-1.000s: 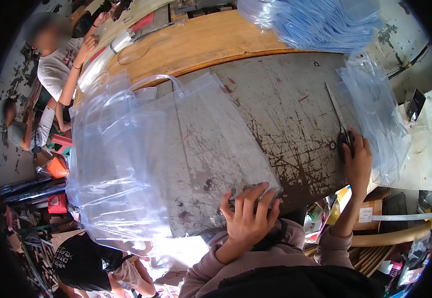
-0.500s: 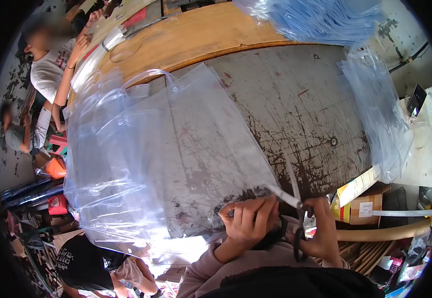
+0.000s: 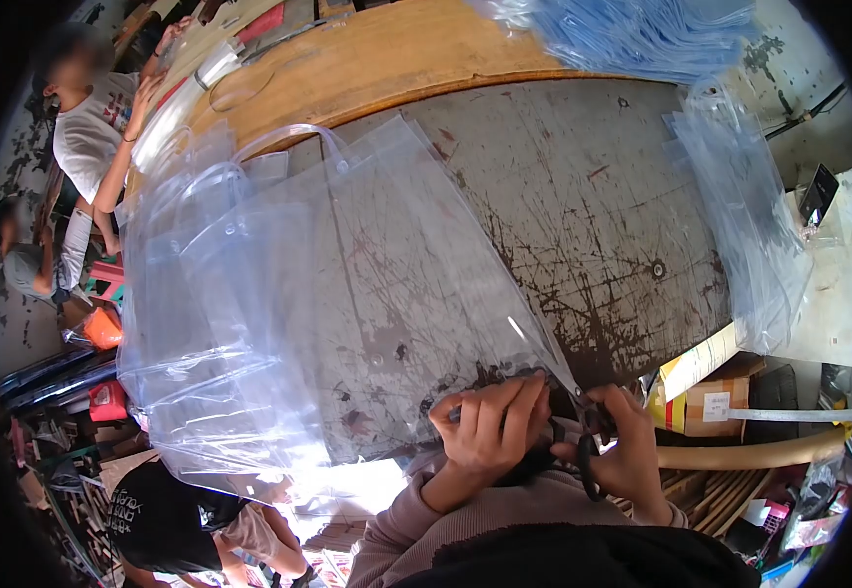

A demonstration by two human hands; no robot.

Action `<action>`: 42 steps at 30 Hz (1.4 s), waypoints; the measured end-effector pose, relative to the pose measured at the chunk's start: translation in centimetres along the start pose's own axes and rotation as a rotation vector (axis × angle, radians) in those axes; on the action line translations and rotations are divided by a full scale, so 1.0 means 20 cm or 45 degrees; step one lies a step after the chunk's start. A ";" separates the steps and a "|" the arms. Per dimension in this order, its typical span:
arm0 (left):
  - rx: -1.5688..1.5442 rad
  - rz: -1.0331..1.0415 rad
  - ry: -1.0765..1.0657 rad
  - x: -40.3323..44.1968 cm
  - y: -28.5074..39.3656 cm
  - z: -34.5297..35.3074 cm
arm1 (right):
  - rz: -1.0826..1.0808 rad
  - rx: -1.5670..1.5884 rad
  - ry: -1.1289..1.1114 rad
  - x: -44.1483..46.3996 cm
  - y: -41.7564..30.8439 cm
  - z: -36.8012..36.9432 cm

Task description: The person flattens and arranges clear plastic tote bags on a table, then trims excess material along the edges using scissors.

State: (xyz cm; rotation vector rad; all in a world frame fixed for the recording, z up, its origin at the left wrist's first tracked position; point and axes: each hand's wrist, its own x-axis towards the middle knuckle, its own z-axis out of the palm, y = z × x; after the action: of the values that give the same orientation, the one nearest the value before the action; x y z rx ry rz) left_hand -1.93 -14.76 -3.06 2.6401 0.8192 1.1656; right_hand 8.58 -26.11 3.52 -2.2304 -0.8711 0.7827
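Clear plastic bags with tube handles lie overlapped on the left of the scratched table (image 3: pixel 593 186). The rightmost clear bag (image 3: pixel 426 265) reaches down to my left hand (image 3: pixel 490 426), whose curled fingers grip its lower corner at the table's front edge. My right hand (image 3: pixel 627 451) holds black-handled scissors (image 3: pixel 591 461) by the loops. The blades point up and left at the bag's lower right corner, close to my left fingertips. Whether the blades are around the plastic is too small to tell.
A stack of clear bags (image 3: pixel 740 216) lies at the table's right end, with a bluish pile (image 3: pixel 642 39) behind it. A phone (image 3: pixel 818 196) stands at the far right. People are at the upper left and lower left (image 3: pixel 166 514).
My right hand has picked the scissors up from the right of the table and brought them to the bag's corner. The blades, spread half a second ago, now look closer together.
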 end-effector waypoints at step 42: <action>-0.010 -0.009 0.025 0.00 -0.01 0.00 | 0.235 0.815 -0.344 0.01 0.13 0.00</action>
State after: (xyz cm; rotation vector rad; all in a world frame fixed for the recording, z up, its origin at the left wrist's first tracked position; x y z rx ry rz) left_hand -1.94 -14.69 -3.16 2.6212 0.8253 1.1919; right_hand 9.59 -27.59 1.52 -1.6675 -0.4383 1.2660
